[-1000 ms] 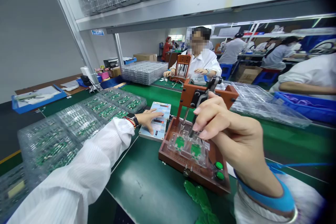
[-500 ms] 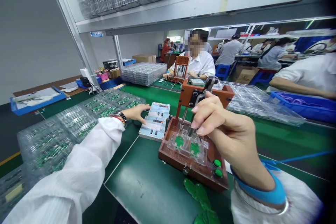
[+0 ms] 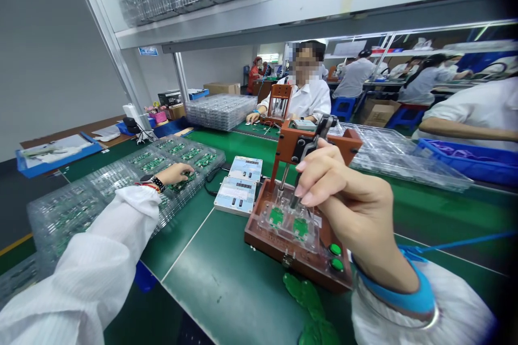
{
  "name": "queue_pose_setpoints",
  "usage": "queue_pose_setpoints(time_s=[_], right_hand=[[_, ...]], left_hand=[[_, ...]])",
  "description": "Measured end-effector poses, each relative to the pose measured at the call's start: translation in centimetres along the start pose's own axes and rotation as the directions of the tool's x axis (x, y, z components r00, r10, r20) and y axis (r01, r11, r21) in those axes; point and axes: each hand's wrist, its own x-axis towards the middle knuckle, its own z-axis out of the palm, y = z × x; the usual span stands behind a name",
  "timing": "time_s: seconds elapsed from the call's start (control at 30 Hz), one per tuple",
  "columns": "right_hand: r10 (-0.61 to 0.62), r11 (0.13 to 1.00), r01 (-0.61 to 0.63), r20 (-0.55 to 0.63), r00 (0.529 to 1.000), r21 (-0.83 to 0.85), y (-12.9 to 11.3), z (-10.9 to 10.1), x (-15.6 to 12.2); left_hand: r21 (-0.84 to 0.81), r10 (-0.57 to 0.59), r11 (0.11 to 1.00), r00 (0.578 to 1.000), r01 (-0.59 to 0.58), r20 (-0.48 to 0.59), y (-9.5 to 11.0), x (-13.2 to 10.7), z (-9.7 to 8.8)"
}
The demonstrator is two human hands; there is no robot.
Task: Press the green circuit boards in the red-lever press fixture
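My right hand (image 3: 348, 194) is closed round the dark handle of the toggle clamp (image 3: 309, 153) on an orange-brown test fixture (image 3: 299, 259). Two small green circuit boards (image 3: 277, 218) sit side by side in the fixture's clear plastic nest, under the metal rods. Off to the left, my left hand (image 3: 173, 174) reaches into a clear tray (image 3: 121, 183) of green circuit boards. Its fingers are apart and curved downward, with the tips partly hidden among the boards. Two light-blue meters (image 3: 234, 197) with dark displays lie between the tray and the fixture.
Green circuit boards (image 3: 305, 296) lie in front of the fixture. A co-worker (image 3: 315, 94) sits opposite, by a similar fixture (image 3: 279, 102). Stacked clear trays (image 3: 220, 110) stand behind, and a blue bin (image 3: 469, 159) is at right. An overhead shelf (image 3: 283, 16) spans the bench.
My left hand has moved left from beside the meters to the tray of boards. The red digits on the meters no longer show. My right hand stays on the clamp handle.
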Motion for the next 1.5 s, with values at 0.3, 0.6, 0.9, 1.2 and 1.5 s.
queue_pose_setpoints(time_s=[0.3,0.6,0.9,1.2,1.5], right_hand=[[0.006,1.0,-0.006,-0.027,1.0,0.007,0.1,0.2,-0.1],[0.012,1.0,-0.013,-0.032,0.999,-0.003,0.0,0.3,0.0],[0.004,1.0,-0.004,-0.031,0.999,0.004,0.2,0.2,-0.3],[0.011,1.0,-0.011,-0.056,0.998,0.002,0.1,0.4,-0.2],[0.022,1.0,-0.023,-0.064,0.998,-0.002,-0.1,0.5,0.0]], left_hand=[[0.059,-0.003,0.998,1.0,0.003,0.002,-0.9,-0.3,-0.3],[0.002,-0.011,1.0,1.0,0.011,0.017,-0.2,0.9,-0.4],[-0.144,-0.05,0.988,0.998,0.056,0.048,0.3,1.5,-0.4],[-0.319,-0.225,0.917,0.97,0.242,0.088,0.0,0.9,0.6],[-0.516,-0.267,0.818,0.962,0.253,0.049,0.3,0.4,-1.0]])
